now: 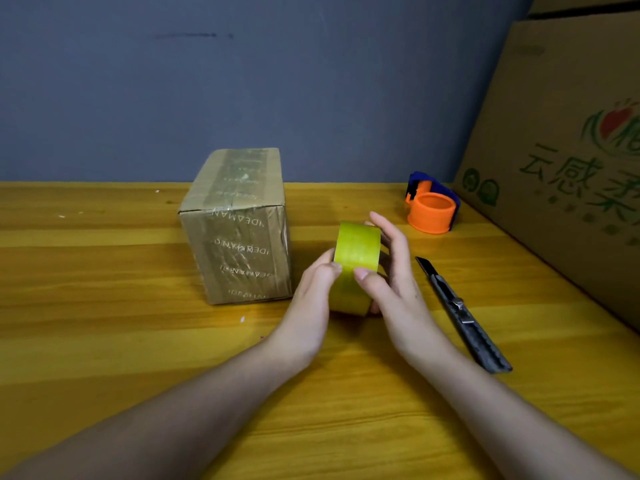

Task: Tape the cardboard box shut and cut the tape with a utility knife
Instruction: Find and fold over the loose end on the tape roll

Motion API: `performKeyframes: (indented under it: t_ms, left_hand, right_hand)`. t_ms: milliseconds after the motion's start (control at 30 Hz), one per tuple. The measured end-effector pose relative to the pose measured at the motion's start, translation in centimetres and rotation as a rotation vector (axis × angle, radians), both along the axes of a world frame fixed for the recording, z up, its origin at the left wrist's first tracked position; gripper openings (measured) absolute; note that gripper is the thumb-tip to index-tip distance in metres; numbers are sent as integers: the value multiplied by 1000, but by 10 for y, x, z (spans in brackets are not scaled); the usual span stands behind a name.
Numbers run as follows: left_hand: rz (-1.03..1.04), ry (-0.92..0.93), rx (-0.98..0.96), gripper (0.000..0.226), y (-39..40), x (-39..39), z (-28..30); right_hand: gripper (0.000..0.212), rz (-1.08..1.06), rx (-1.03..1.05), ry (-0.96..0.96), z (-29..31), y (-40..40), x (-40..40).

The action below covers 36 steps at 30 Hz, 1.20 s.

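Holding the roll of yellow tape (pixel 355 265) upright between them, both hands hover just above the wooden table (pixel 104 341). The left hand (pixel 311 292) cups the roll's near-left side, its thumb pressed on the outer band as if feeling for the loose end. The right hand (pixel 391 271) closes round the right flank, thumb on the band beside the other thumb, fingers curled over the far edge. Neither hand is spread flat; both are wrapped on the roll.

I judge the roll light and fairly rigid on its core, but the glossy outer wrap looks slick, so the flat sides or the core give the safest hold, leaving a thumbnail free to lift the end. No free end of tape is visible.

Just right of the right wrist lies the utility knife (pixel 462 311), flat on the table, its dark tip pointing away from the person. Its body seems slim, hard and metal; the place to grasp is the ridged handle toward the near end, away from the tip.

Left of the roll stands the cardboard box (pixel 239 233), closed and already striped with printed clear tape. It looks light and stiff, though its walls may give under hard pressing.

Farther right sits an orange and blue tape dispenser (pixel 433 206), with a large printed carton (pixel 561 161) behind it.
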<state>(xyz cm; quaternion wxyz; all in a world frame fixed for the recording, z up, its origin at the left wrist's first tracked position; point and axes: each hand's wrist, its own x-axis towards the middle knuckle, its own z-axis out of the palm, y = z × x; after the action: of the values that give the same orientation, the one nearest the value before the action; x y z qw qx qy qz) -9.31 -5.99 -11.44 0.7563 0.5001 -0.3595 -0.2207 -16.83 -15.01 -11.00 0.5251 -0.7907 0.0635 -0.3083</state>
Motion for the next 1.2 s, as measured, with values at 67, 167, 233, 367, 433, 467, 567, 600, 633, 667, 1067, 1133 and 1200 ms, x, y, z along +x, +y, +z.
performKeyframes:
  t_ms: [67,167,233,367,433,467,567,600,633,667,1067,1133,1200]
  left_hand:
    - [0,1,6,39,0,1,1]
    - [-34,11,-11,47,1,-2,3]
    - [-57,15,-41,46,2,-5,5]
    - [-79,24,-59,37,5,-7,7]
    - [-76,35,-59,36,5,-7,7]
    - [-70,55,-60,36,5,-7,7]
    - [-49,102,-43,40,5,-5,7]
    - [-43,99,-33,42,5,-4,7]
    - [-37,97,-24,43,5,-4,7]
    - [-29,96,-16,43,5,-4,7]
    - [3,146,2,36,4,-2,4]
    - [3,170,1,35,4,-2,3]
    - [5,155,12,36,4,-1,3]
  right_hand:
    - [71,-8,-27,-6,0,-1,0]
    - [70,-15,-49,5,-1,-1,0]
    - [69,-27,-52,18,-2,-1,0]
    - [69,-53,-64,36,-3,-3,0]
    - [70,-67,-76,33,-3,-3,0]
    - [70,-70,-76,35,-3,-3,0]
    - [71,-67,-92,39,-3,-2,1]
    - [71,-67,-100,36,-4,-3,2]
    - [71,-71,-108,33,-4,-3,2]
    - [72,-75,-121,30,-5,-4,2]
    - [74,-83,-147,15,-7,-7,3]
    - [74,-90,-155,14,-7,-7,3]
    - [73,-91,-156,11,-7,-7,3]
